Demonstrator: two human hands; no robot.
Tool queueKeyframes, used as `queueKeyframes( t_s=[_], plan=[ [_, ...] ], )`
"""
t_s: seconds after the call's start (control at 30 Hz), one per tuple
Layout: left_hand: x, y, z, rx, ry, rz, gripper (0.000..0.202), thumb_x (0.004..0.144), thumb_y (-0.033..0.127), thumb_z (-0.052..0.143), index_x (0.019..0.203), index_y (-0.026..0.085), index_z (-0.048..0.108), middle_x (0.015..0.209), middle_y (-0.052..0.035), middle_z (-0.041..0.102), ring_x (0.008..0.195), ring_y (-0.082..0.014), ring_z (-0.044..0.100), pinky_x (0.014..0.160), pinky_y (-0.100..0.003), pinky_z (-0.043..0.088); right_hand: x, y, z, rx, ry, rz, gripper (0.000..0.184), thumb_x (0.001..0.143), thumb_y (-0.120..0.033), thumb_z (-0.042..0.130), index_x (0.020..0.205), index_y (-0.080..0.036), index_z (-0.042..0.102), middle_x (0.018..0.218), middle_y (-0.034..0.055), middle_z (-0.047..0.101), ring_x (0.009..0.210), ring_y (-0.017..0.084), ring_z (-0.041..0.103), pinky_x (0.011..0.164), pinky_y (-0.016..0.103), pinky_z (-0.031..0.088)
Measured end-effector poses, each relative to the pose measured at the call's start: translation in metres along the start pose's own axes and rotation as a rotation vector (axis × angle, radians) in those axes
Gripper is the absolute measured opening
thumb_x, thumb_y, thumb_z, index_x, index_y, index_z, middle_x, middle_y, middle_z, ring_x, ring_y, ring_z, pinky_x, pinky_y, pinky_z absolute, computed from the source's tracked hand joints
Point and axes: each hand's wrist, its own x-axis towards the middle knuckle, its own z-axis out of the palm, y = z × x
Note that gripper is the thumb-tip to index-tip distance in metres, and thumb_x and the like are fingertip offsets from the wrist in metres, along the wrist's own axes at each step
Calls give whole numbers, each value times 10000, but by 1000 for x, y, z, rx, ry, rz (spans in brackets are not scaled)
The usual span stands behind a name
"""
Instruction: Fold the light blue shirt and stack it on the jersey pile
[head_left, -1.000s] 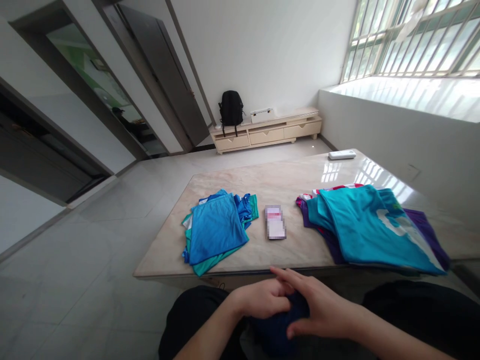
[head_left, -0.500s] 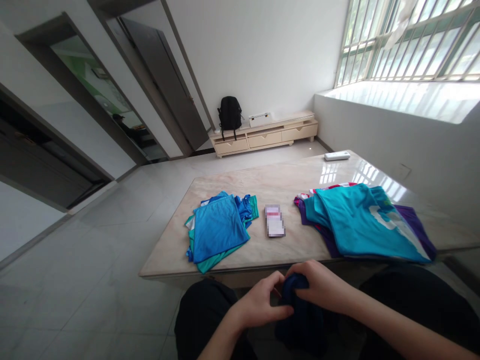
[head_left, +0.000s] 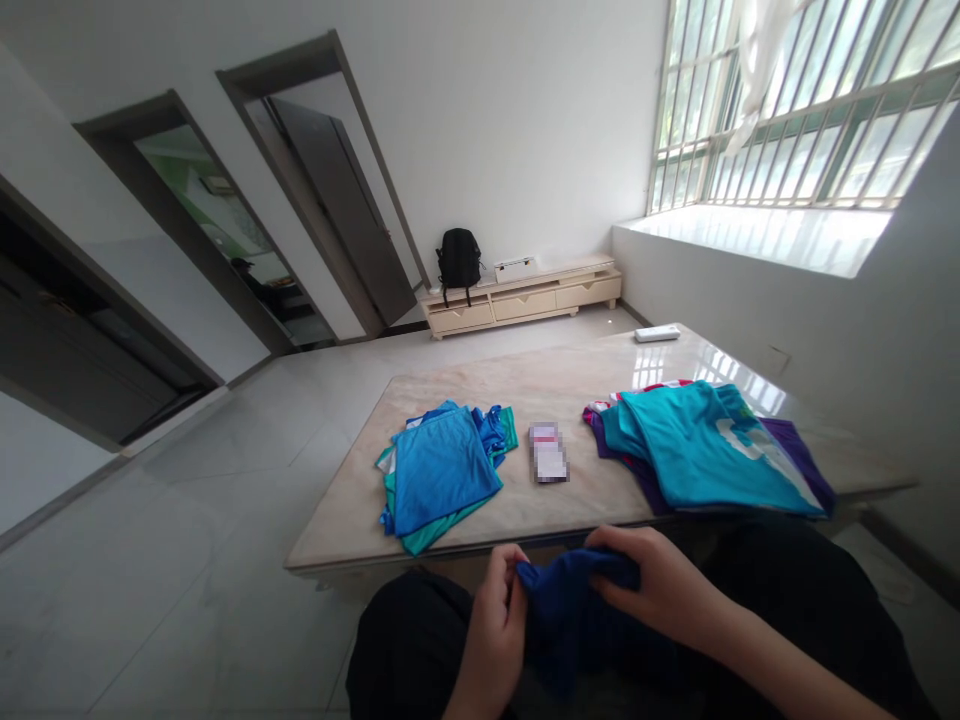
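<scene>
Both hands grasp a dark blue cloth (head_left: 574,610) over the lap, below the bench (head_left: 555,385) edge: left hand (head_left: 499,625) pinching its left edge, right hand (head_left: 660,590) clenched on its top right.

We could not read the small white card (head_left: 549,452) lying on the marble table (head_left: 525,385): its face was blurred out. The dark blue cloth (head_left: 574,610) hung down into our lap, its lower part hidden between our left hand (head_left: 496,625) and right hand (head_left: 660,590). Our forearms ran off the bottom edge.
</scene>
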Motion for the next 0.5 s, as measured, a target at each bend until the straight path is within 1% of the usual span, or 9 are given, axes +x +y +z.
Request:
queueKeyframes(
  t_s=[0.07,0.17,0.23,0.3,0.33,0.4,0.47,0.5],
  plan=[
    [-5,4,-1,113,38,66,276,1057,437,387,1119,226,555,891,-40,670,825,-205,653,757,-284,475,-6,10,3,-13,-11,21,162,862,-224,605,968,-206,726,875,16,752,803,191,694,750,268,485],
    [-11,13,2,255,46,180,219,1028,326,432,1167,260,588,982,-69,739,883,-235,718,806,-310,500,-14,21,10,39,-13,53,175,883,-200,574,979,-198,721,894,27,759,833,198,705,782,275,506],
    [-15,25,7,267,16,229,226,1012,294,453,1170,281,614,1015,-69,754,883,-232,730,812,-306,514,-19,24,14,91,-8,66,203,896,-210,574,1035,-194,722,959,46,767,900,217,712,834,296,526],
    [-18,40,11,220,-12,250,217,1006,300,465,1139,288,636,1004,-59,752,868,-220,724,817,-293,520,-24,25,19,138,13,62,292,905,-224,585,1166,-200,711,1094,74,758,1032,243,700,943,341,529],
    [-18,48,13,181,-16,241,208,1008,318,465,1117,284,640,974,-52,747,841,-211,715,802,-286,521,-27,26,22,162,25,50,371,903,-227,597,1264,-213,682,1160,84,743,1084,252,688,988,365,522],
    [-17,63,15,73,-11,178,214,1020,372,450,1069,265,628,857,-30,719,745,-189,679,732,-269,513,-35,27,28,213,46,0,575,889,-249,639,1457,-256,556,1279,100,697,1140,265,670,1011,396,527],
    [-15,74,17,-66,-17,86,256,1028,438,430,1045,243,596,748,-4,674,654,-166,630,654,-249,495,-44,25,34,260,68,-73,751,872,-322,701,1567,-295,418,1419,125,618,1222,296,636,1008,416,537],
    [-13,77,19,-134,-30,46,278,1027,466,429,1042,235,581,729,1,665,635,-159,618,638,-243,493,-47,23,38,276,85,-108,818,853,-382,738,1586,-304,385,1487,137,566,1280,320,604,1019,428,534]
  ],
)
